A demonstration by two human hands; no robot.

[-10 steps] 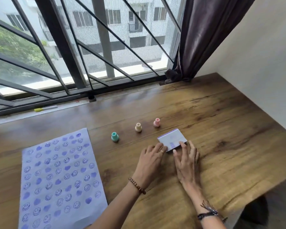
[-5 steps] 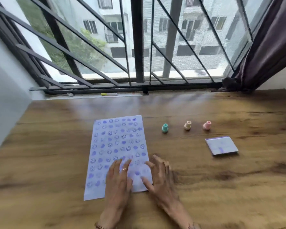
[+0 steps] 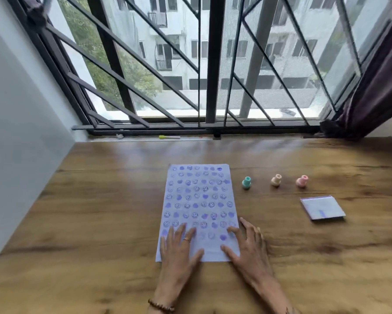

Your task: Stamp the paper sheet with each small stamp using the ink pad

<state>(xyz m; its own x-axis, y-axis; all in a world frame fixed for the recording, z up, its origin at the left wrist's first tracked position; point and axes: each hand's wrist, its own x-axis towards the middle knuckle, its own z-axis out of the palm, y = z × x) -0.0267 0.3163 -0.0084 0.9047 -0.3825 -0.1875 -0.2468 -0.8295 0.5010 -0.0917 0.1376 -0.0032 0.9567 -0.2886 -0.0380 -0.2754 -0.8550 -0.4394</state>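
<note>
A white paper sheet covered in purple smiley and heart prints lies on the wooden table. My left hand rests flat on its near left part, fingers spread. My right hand lies flat on its near right corner. Neither hand holds anything. To the right of the sheet stand three small stamps in a row: a teal stamp, a beige stamp and a pink stamp. The closed ink pad lies further right, nearer to me than the stamps.
A barred window runs along the table's far edge. A yellow-tipped pen lies on the sill. A dark curtain hangs at the right. A pale wall bounds the left side.
Both hands left the ink pad and moved left onto the sheet's near end. The view swung left, so the sheet now sits in the middle.
</note>
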